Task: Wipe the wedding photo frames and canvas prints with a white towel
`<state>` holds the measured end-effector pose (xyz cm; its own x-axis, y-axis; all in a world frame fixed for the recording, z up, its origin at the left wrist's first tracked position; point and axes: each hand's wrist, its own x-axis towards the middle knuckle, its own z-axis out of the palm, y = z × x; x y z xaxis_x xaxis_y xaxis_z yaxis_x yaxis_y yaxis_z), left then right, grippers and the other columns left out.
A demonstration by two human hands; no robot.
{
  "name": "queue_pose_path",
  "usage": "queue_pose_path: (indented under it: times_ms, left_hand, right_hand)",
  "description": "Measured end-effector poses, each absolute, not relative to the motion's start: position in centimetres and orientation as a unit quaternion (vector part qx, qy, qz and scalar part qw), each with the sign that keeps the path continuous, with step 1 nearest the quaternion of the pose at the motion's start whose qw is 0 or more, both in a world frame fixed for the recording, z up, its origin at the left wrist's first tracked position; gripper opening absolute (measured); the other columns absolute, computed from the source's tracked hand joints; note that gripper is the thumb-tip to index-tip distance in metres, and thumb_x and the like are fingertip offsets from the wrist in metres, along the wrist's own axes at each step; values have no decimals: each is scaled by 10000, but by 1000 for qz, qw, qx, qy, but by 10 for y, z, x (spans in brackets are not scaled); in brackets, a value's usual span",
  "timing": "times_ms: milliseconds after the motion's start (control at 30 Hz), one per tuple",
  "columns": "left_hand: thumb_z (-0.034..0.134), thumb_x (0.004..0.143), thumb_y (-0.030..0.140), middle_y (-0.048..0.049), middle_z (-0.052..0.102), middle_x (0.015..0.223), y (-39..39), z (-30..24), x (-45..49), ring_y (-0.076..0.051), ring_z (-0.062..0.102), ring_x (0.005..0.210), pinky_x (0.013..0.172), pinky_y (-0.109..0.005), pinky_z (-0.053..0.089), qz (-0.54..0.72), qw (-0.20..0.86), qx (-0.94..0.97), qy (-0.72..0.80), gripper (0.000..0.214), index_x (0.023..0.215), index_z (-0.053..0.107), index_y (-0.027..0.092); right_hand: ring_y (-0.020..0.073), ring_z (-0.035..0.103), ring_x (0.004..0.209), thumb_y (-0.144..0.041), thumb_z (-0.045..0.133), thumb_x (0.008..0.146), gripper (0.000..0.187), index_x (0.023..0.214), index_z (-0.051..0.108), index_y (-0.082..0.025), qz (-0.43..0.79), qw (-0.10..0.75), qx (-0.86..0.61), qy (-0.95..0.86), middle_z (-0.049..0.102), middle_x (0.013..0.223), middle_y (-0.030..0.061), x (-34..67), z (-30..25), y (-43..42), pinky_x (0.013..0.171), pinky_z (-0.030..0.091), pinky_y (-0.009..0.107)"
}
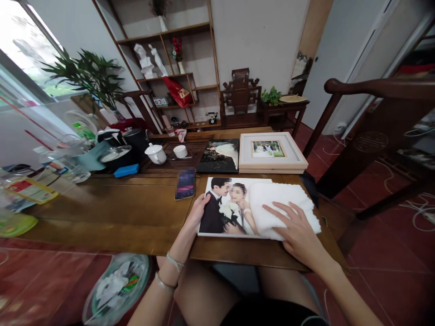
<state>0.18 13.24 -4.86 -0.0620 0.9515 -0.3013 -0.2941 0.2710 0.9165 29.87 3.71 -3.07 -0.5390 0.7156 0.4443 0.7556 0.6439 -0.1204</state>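
"Your hands?"
"My left hand (198, 210) grips the left edge of a flat, white-edged photo panel (231, 212); my right hand (297, 232) lies spread on the fluffy white cloth (277, 194) partly covering it."
"The panel's where?"
"On the brown wooden table (136, 213), before a pale wooden picture frame (246, 156)."

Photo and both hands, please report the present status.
Left hand holding photo by left edge. Right hand spread on white cloth. White cloth hiding photo's right part. Phone apart, beyond left hand.
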Motion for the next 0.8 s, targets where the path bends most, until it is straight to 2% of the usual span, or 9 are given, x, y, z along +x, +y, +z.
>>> queue_pose_path:
  times_ms: [167, 300, 400, 500, 633, 700, 800]
  left_hand:
    - [816, 542, 464, -40, 725, 730, 131, -47, 3, -175, 655, 648, 649, -257, 482, 501, 571, 364, 539, 447, 815, 674, 140]
    - [840, 547, 384, -55, 737, 817, 124, -39, 4, -196, 656, 743, 712, -264, 474, 497, 531, 416, 546, 408, 852, 703, 150]
    - [859, 524, 334, -39, 721, 804, 120, -34, 2, -201, 642, 766, 741, -266, 469, 492, 434, 482, 581, 401, 864, 717, 176]
    - [861, 515, 363, -44, 697, 806, 116, -34, -1, -218, 632, 765, 773, -298, 480, 463, 317, 557, 612, 452, 912, 725, 194]
    - [847, 536, 396, -96, 623, 1055, 114, -39, -3, -263, 604, 986, 871, -334, 481, 471, 257, 598, 595, 530, 1003, 699, 191]
    - [806, 608, 402, -116, 544, 1200, 114, -41, -2, -277, 555, 1114, 943, -362, 460, 463, 226, 636, 574, 556, 1098, 655, 185]
    - [710, 743, 363, -127, 461, 1339, 115, -40, 2, -273, 445, 1271, 1083, -409, 346, 420, 178, 723, 519, 526, 1223, 577, 194]
  right_hand:
    - [339, 340, 1332, 42, 482, 546, 433, 835, 678, -215, -40, 237, -415, -877, 452, 1448, 41, 299, -33, 38, 1060, 242, 599]
    - [333, 358, 1323, 45, 475, 555, 408, 799, 679, -211, -53, 240, -413, -877, 476, 1428, 51, 298, -32, 37, 1051, 267, 598]
    - [328, 374, 1315, 49, 466, 555, 424, 802, 686, -216, -54, 240, -412, -877, 488, 1418, 49, 298, -31, 37, 1044, 283, 598]
    - [328, 370, 1320, 46, 465, 557, 452, 843, 696, -217, -51, 242, -410, -878, 489, 1415, 59, 299, -31, 36, 1046, 280, 603]
    - [329, 369, 1321, 51, 459, 565, 454, 851, 699, -206, -52, 244, -406, -879, 493, 1411, 71, 298, -32, 37, 1041, 286, 605]
    - [331, 369, 1321, 56, 461, 566, 445, 841, 698, -202, -55, 243, -405, -880, 496, 1408, 72, 298, -32, 36, 1042, 285, 602]
    - [334, 373, 1317, 60, 463, 566, 445, 843, 694, -200, -58, 246, -405, -879, 501, 1404, 73, 298, -32, 36, 1042, 284, 600]
